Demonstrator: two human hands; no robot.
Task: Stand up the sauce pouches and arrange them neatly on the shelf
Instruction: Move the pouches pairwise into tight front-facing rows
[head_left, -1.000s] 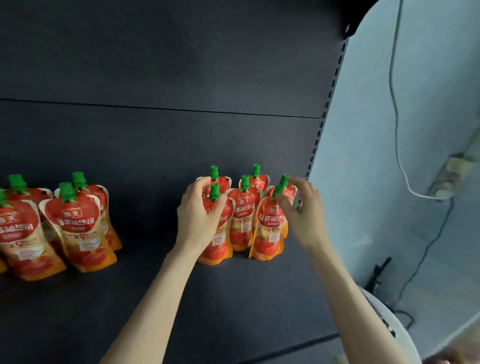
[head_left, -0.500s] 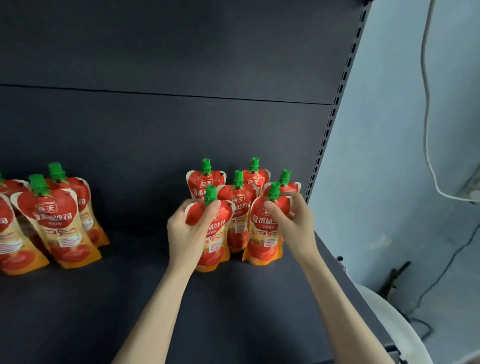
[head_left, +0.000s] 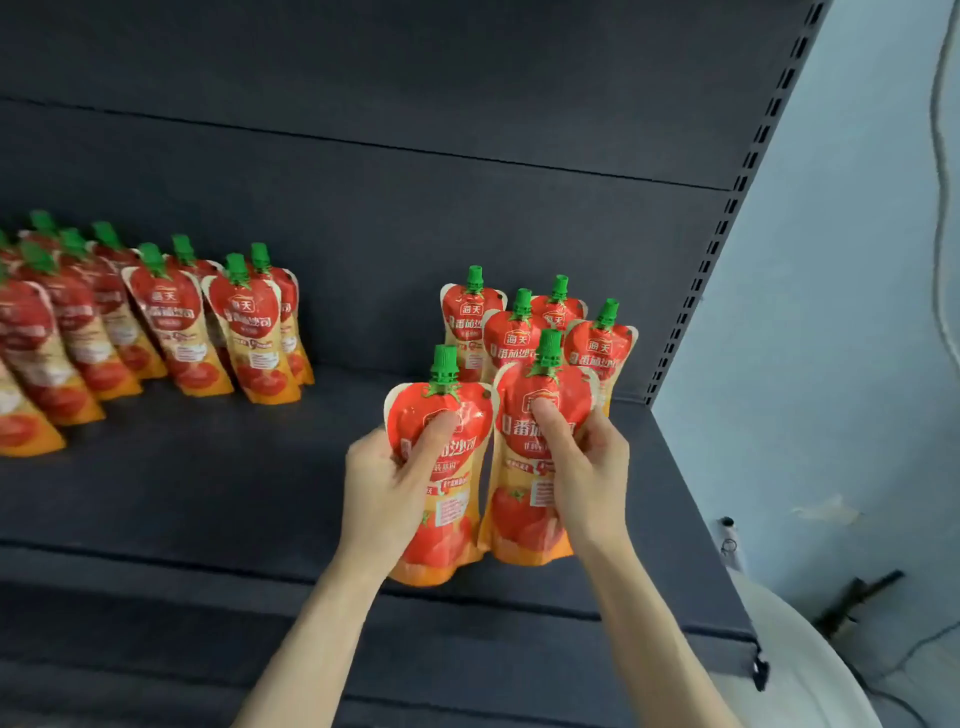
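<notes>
shelf (head_left: 208, 499): dark, fills most of view, back panel behind, slotted upright at 2 o'clock
left group (head_left: 156, 322): many red/orange sauce pouches, green caps, at 9 o'clock, leaning left, overlapping in rows
back group (head_left: 519, 338): four pouches upright at 1 o'clock of centre, near the upright, packed close
left pouch (head_left: 447, 525): centre, upright, cap up, base near front edge of shelf; cannot tell if resting
right pouch (head_left: 524, 514): just beside left pouch at its 3 o'clock, upright, in front of back group
left hand (head_left: 384, 483): closed round left pouch, thumb across front
right hand (head_left: 587, 478): closed round right pouch, thumb on front
wall (head_left: 857, 364): pale blue, 3 o'clock, cable hanging
</notes>
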